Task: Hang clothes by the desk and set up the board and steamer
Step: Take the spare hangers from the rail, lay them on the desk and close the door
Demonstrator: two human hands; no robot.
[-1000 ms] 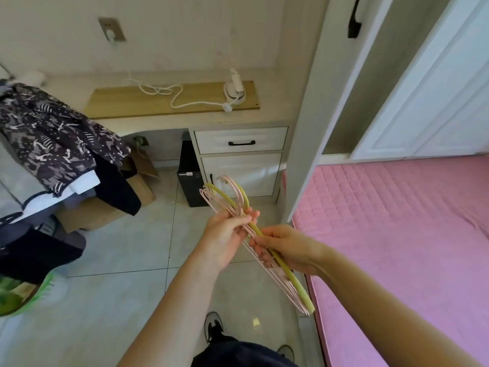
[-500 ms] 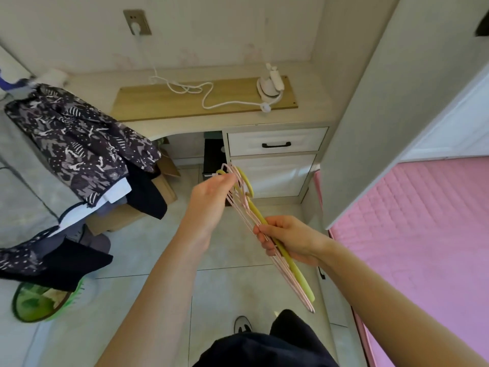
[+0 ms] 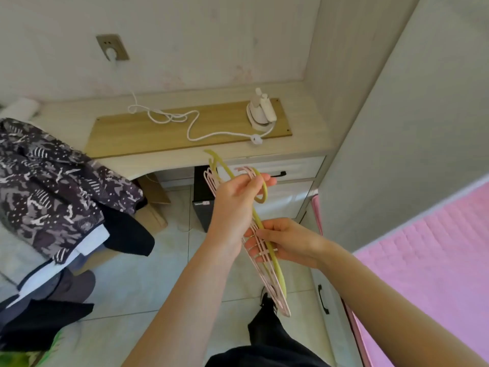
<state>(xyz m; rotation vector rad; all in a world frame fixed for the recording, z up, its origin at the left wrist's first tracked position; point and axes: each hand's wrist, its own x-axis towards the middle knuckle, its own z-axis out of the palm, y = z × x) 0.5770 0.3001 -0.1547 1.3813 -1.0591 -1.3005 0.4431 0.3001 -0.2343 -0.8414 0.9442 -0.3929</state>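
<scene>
Your right hand (image 3: pixel 287 243) fingers curled round hanger bundle (image 3: pixel 267 263) mid-span; left hand (image 3: pixel 238 200) pinching green hanger (image 3: pixel 260 192) hook. Risk: hooks interlocked, pull drags pink ones loose, drop to floor. Clothes (image 3: pixel 53 181) piled left; steamer (image 3: pixel 260 112) on far surface (image 3: pixel 304 144).

— What's the room like from my feed?
— I see a pale wall (image 3: pixel 198 41) with a socket (image 3: pixel 112 47), tiled floor (image 3: pixel 127 282) below, a tall cabinet panel (image 3: pixel 397 144), and a pink bed (image 3: pixel 436 274) at right.

steamer (image 3: pixel 260 112) on board (image 3: pixel 164 131), clothes (image 3: pixel 53 181) left of desk (image 3: pixel 304 112).
</scene>
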